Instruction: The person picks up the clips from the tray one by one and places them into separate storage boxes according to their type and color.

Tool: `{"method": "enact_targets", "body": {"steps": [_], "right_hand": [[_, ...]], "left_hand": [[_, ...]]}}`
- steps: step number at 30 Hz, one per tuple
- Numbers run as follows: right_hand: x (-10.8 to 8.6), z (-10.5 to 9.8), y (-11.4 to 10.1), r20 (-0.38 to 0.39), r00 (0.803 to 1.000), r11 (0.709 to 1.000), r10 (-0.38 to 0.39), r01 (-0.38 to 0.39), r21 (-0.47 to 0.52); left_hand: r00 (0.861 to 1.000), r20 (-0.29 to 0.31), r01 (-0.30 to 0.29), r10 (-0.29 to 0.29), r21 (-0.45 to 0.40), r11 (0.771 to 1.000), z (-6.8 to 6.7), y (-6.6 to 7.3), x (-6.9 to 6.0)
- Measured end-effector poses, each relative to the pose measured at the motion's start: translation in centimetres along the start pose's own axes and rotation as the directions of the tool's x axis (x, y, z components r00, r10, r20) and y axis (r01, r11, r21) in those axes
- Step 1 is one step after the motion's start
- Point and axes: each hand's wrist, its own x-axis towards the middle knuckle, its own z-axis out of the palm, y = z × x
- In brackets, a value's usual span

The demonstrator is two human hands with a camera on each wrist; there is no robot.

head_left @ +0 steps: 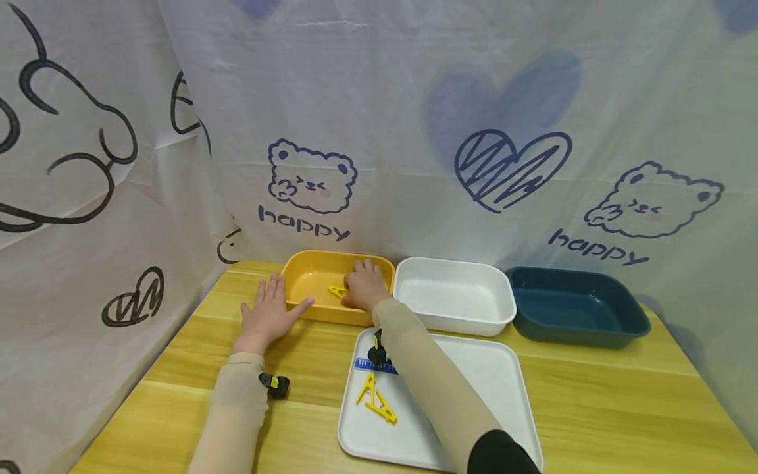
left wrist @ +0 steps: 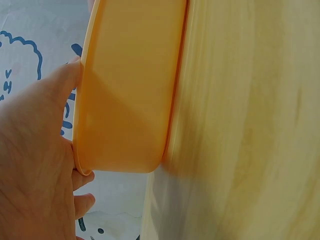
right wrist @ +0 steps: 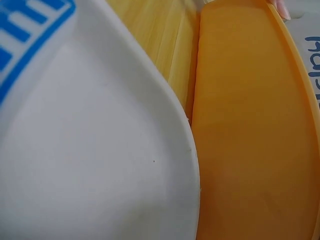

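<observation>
My left hand (head_left: pixel 268 320) is spread at the left end of the yellow bin (head_left: pixel 331 315), its thumb stretched along the front rim. In the left wrist view the same hand (left wrist: pixel 35 155) touches the rim, with some fingertips hidden behind the bin. My right hand (head_left: pixel 364 287) reaches into the right part of that bin, fingers bent downward. A yellow clip (head_left: pixel 337 291) shows beside its thumb; whether the hand pinches it is hidden. In the right wrist view the bin's wall (right wrist: pixel 250 120) shows, but not the right hand.
On the white tray (head_left: pixel 491 388) lie yellow clips (head_left: pixel 382 409) and a blue-marked strip (head_left: pixel 362 363), partly behind the right forearm. A white bin (head_left: pixel 453 289) and a dark teal bin (head_left: pixel 580 306) stand right of the yellow one. A printed curtain (head_left: pixel 403 131) hangs behind.
</observation>
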Motion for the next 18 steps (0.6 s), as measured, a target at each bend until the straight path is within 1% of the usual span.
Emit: {"method": "enact_targets", "body": {"steps": [9, 18], "right_hand": [[-0.24, -0.28, -0.04, 0.013, 1.000, 1.000, 0.011, -0.011, -0.006], [-0.67, -0.80, -0.12, 0.014, 1.000, 1.000, 0.023, -0.023, 0.015]], "left_hand": [[1.000, -0.002, 0.000, 0.000, -0.002, 1.000, 0.14, 0.06, 0.07], [1.000, -0.003, 0.003, -0.003, -0.006, 1.000, -0.01, 0.15, -0.04]]}}
